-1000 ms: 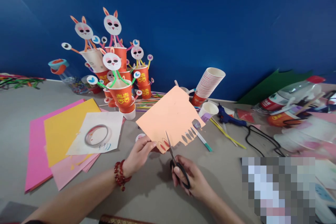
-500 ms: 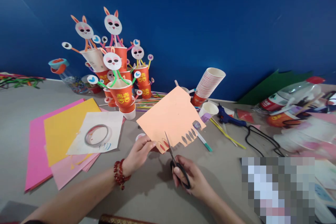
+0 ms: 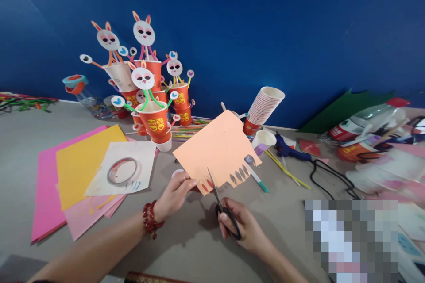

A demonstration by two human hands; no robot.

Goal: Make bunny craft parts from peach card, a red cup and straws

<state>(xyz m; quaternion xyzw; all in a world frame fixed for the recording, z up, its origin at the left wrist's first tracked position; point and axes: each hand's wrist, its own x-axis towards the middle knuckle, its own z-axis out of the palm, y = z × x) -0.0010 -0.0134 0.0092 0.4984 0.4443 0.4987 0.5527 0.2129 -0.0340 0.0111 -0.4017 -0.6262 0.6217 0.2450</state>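
My left hand pinches the lower left corner of a peach-orange sheet of paper, thumb on top. Near that corner, two ear shapes with red centres are drawn side by side. In my right hand are black-handled scissors, fingers through the loops. Their blades lie at the paper's lower edge, just right of the drawn ears, pointing up and away. Several leaf-shaped holes and a ragged edge show along the sheet's lower right side. A red bead bracelet circles my left wrist.
Rabbit-faced paper cups stand at the back left. Coloured paper sheets and a tape roll lie left. Stacked cups, a blue glue gun, a marker and a plastic bottle are at right.
Almost nothing differs. The view has shifted very slightly, and both hands, the paper and the scissors keep nearly the same position.
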